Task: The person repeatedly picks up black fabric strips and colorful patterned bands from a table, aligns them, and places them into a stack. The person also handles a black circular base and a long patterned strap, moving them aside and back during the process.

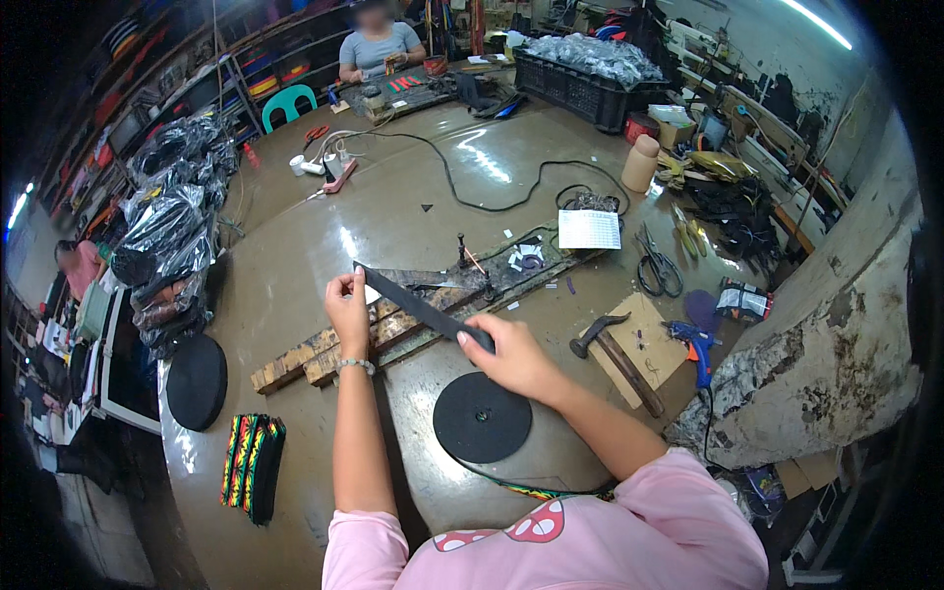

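Observation:
A black webbing strap [418, 307] is stretched between my two hands above a worn wooden jig [324, 349]. My left hand [346, 307] pinches its far left end, fingers closed. Lower and to the right, my right hand [506, 354] grips the strap's other end between thumb and fingers. Close below that hand lies a flat black roll of webbing [482, 418], from which a strip with a coloured pattern [536, 490] runs along the table edge. An upright metal post [461, 248] stands on the jig beyond the strap.
A hammer [618, 362] rests on cardboard at the right, near a blue glue gun [693, 349] and black scissors [657, 264]. Patterned strap bundles [253, 467] and another black roll [197, 383] lie left. A black cable [452, 182] crosses the table. Across it sits another person [382, 49].

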Available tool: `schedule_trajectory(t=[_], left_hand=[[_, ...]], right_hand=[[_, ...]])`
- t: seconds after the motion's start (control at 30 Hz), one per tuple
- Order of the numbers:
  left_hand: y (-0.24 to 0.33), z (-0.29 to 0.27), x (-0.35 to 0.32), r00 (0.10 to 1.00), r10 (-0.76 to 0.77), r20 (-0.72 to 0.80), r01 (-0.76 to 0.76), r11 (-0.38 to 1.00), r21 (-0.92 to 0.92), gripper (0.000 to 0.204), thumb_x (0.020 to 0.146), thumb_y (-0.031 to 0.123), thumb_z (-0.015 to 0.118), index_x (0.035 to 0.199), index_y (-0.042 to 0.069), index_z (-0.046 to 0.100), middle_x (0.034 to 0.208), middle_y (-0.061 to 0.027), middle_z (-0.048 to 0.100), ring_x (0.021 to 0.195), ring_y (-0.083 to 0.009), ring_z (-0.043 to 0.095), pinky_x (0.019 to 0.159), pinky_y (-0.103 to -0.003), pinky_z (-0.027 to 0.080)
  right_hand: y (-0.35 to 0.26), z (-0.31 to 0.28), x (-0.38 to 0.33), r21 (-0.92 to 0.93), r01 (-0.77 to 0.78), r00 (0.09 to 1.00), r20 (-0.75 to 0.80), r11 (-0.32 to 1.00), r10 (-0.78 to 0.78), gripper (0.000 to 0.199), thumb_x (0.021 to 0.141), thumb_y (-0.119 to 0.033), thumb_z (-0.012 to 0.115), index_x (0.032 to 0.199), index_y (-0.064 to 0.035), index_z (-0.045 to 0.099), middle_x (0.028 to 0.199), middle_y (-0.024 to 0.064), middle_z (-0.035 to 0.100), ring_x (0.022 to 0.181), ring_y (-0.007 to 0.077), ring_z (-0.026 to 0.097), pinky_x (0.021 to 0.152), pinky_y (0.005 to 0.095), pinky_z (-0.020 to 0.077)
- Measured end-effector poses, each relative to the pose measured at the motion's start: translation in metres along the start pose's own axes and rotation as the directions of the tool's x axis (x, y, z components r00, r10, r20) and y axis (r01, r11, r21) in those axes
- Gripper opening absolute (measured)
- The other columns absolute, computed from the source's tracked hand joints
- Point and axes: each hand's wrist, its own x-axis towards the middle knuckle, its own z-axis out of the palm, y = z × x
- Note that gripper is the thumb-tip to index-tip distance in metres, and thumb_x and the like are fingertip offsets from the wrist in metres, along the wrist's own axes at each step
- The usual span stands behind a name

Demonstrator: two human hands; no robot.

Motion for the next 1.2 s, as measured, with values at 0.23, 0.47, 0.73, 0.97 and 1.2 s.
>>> schedule_trajectory(t=[0.23, 0.47, 0.73, 0.97, 1.2], left_hand=[[0.018, 0.000, -0.010, 0.987, -0.014, 0.159, -0.006, 0.992, 0.126, 0.029, 0.080, 0.026, 0.069, 0.076, -0.002, 0.063, 0.071, -0.0023, 0.054, 0.063, -0.0101, 0.049, 0.062, -0.024, 0.042], [0.035, -0.007, -0.017, 0.972, -0.102, 0.210, 0.016, 0.928, 0.373, 0.028, 0.074, 0.035, 0.067, 0.072, 0.007, 0.068, 0.071, -0.0070, 0.064, 0.066, -0.0241, 0.061, 0.064, -0.035, 0.046], [0.033, -0.006, -0.014, 0.978, -0.087, 0.191, 0.023, 0.949, 0.315, 0.034, 0.075, 0.037, 0.068, 0.072, 0.004, 0.065, 0.069, -0.0074, 0.063, 0.063, -0.0226, 0.060, 0.061, -0.033, 0.045], [0.031, -0.004, -0.014, 0.973, -0.109, 0.203, 0.036, 0.942, 0.334, 0.035, 0.076, 0.039, 0.068, 0.072, 0.005, 0.065, 0.071, -0.0075, 0.062, 0.065, -0.0244, 0.059, 0.062, -0.034, 0.045], [0.026, -0.007, -0.015, 0.970, -0.095, 0.222, 0.024, 0.953, 0.302, 0.036, 0.077, 0.039, 0.068, 0.072, 0.004, 0.064, 0.068, -0.0068, 0.060, 0.062, -0.0207, 0.057, 0.060, -0.032, 0.044]], right_hand=[[0.028, 0.019, -0.038, 0.098, -0.106, 0.986, -0.122, 0.990, 0.118, 0.025, 0.087, -0.025, 0.059, 0.094, -0.0018, 0.061, 0.061, 0.0138, 0.058, 0.050, 0.0205, 0.053, 0.050, 0.0345, 0.0407], [0.039, 0.030, -0.048, 0.013, -0.059, 0.982, -0.180, 0.998, 0.060, 0.023, 0.087, -0.021, 0.061, 0.091, 0.0015, 0.062, 0.069, 0.0102, 0.062, 0.063, 0.0099, 0.056, 0.058, 0.0275, 0.0448], [0.040, 0.030, -0.048, -0.001, -0.081, 0.980, -0.183, 0.997, 0.079, 0.025, 0.089, -0.022, 0.058, 0.090, 0.0027, 0.061, 0.073, 0.0143, 0.064, 0.065, 0.0134, 0.060, 0.060, 0.0290, 0.0464], [0.040, 0.027, -0.049, 0.032, 0.000, 0.983, -0.183, 0.999, 0.006, 0.022, 0.089, -0.020, 0.058, 0.091, 0.0012, 0.062, 0.071, 0.0144, 0.063, 0.058, 0.0133, 0.058, 0.054, 0.0285, 0.0440], [0.037, 0.023, -0.048, 0.009, 0.029, 0.971, -0.238, 1.000, -0.026, 0.026, 0.087, -0.025, 0.059, 0.090, 0.0009, 0.062, 0.072, 0.0203, 0.062, 0.065, 0.0308, 0.065, 0.057, 0.0365, 0.0473]])
